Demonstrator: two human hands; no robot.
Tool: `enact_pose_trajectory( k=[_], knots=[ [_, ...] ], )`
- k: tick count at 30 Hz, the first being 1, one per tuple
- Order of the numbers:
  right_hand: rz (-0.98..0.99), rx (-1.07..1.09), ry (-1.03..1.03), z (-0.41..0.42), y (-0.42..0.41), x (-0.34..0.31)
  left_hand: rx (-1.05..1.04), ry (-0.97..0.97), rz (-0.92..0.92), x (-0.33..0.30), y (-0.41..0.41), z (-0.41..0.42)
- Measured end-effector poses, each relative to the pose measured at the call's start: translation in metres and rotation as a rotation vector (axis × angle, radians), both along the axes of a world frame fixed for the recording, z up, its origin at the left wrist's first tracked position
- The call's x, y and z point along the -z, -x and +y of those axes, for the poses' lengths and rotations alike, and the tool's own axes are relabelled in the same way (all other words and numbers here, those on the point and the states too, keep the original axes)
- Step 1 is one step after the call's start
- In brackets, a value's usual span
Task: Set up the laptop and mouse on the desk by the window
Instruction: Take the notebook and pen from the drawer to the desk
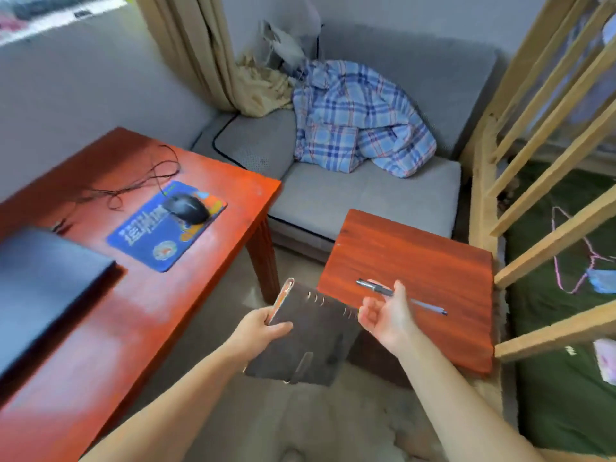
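While notebook-busy, both hands (260, 326) well right of mouse (185, 208), laptop (43, 281).

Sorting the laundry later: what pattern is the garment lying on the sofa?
Blue and white plaid with thin pink lines, on the crumpled garment, seen in the head view.

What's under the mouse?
The mouse sits on a blue pad, which lies on the desk. The desk beneath the pad is hidden.
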State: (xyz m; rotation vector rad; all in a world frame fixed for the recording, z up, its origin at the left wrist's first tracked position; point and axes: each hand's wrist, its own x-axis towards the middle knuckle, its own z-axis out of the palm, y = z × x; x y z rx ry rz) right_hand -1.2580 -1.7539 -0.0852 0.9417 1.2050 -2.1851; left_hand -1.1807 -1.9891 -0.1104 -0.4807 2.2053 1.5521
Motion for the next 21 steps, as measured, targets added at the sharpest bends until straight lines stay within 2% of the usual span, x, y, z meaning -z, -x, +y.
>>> enact_pose_trajectory(
  k=[2, 4, 7, 10, 12, 13, 15, 19, 21],
  knots=[
    [0.2, -0.137, -0.107, -0.031, -0.001, -0.03, -0.325, -0.281, 0.062, -0.029, -0.019, -0.029],
    [0.454, -0.24, -0.263, -0.064, -0.005, -0.055, -0.606, -0.478, 0.192, -0.059, -0.038, -0.056],
    [0.712, -0.387, -0.352, -0.115, -0.017, -0.081, -0.899, -0.746, 0.349, -0.095, -0.065, -0.096],
    [0.792, -0.697, -0.401, -0.177, -0.038, -0.092, -1.037, -0.996, 0.517, -0.12, -0.097, -0.14],
    [0.664, -0.83, -0.143, -0.227, -0.061, -0.1, -1.107, -1.141, 0.563, -0.133, -0.119, -0.17],
    [0.594, -0.851, -0.013, -0.256, -0.073, -0.104, -1.131, -1.19, 0.569, -0.137, -0.132, -0.185],
    [0.591, -0.835, 0.101, -0.311, -0.098, -0.113, -1.16, -1.21, 0.567, -0.143, -0.157, -0.21],
    [0.698, -0.747, 0.11, -0.414, -0.153, -0.122, -1.138, -1.107, 0.525, -0.141, -0.231, -0.265],
    [0.725, -0.806, 0.108, -0.454, -0.18, -0.118, -1.149, -1.056, 0.547, -0.137, -0.276, -0.295]
  ],
)
